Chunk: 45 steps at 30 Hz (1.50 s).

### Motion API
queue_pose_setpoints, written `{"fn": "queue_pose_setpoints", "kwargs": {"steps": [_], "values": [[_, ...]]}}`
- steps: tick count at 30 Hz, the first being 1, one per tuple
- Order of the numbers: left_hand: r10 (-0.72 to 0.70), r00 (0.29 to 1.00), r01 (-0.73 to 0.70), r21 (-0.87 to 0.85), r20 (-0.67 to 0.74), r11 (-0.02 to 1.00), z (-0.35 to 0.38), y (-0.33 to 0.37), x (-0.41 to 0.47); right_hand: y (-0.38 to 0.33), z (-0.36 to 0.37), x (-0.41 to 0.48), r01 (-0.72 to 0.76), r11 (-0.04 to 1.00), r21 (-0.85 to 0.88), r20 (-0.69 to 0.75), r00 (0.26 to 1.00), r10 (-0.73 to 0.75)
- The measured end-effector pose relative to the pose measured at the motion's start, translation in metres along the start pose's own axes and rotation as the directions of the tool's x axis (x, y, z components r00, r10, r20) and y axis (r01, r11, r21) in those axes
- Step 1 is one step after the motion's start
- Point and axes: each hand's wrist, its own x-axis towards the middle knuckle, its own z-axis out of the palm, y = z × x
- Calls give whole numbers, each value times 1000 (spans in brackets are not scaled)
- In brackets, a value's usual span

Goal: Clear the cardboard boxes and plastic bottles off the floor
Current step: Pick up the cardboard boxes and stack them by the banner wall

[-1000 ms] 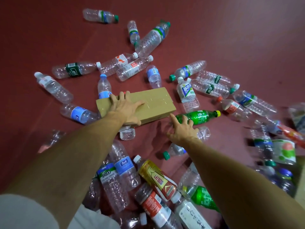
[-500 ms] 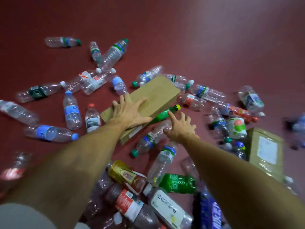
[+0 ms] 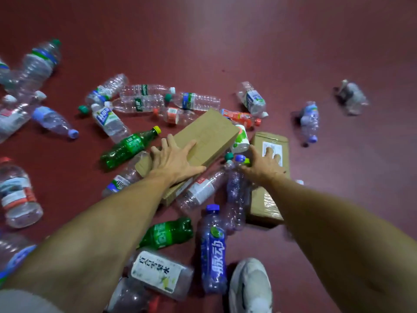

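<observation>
Cardboard box point(image 3: 209, 136) lies under my left hand point(image 3: 173, 162), fingers spread flat; right hand point(image 3: 264, 168) (also splayed) presses taped box point(image 3: 259, 199)

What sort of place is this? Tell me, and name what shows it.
Likely an indoor room or hall, hard to say more: a smooth dark red floor, plastic bottles scattered over it, and two cardboard boxes among them.
</observation>
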Motion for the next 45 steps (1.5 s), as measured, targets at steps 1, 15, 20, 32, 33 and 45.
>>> {"fn": "queue_pose_setpoints", "kwargs": {"steps": [1, 15, 20, 32, 33, 45], "values": [[4, 1000, -4, 1, -1, 1000, 3, 6, 1, 9, 4, -1, -17, 1000, 5, 7, 1000, 17], [29, 995, -26, -31, 96, 999, 12, 55, 16, 59, 37, -1, -139, 990, 0, 85, 987, 139], [24, 993, -22, -27, 111, 999, 10, 55, 18, 64, 42, 2, -127, 992, 23, 87, 988, 125], [28, 993, -25, -22, 115, 999, 11, 54, 21, 70, 36, 7, -234, 945, 229, 218, 958, 185], [26, 993, -24, -23, 113, 999, 11, 54, 21, 69, 37, 6, -228, 948, 223, 202, 962, 184], [0, 998, 1, -15, 62, 1000, -10, 58, 11, 48, 16, -9, -217, 976, 23, 66, 974, 215]]}}
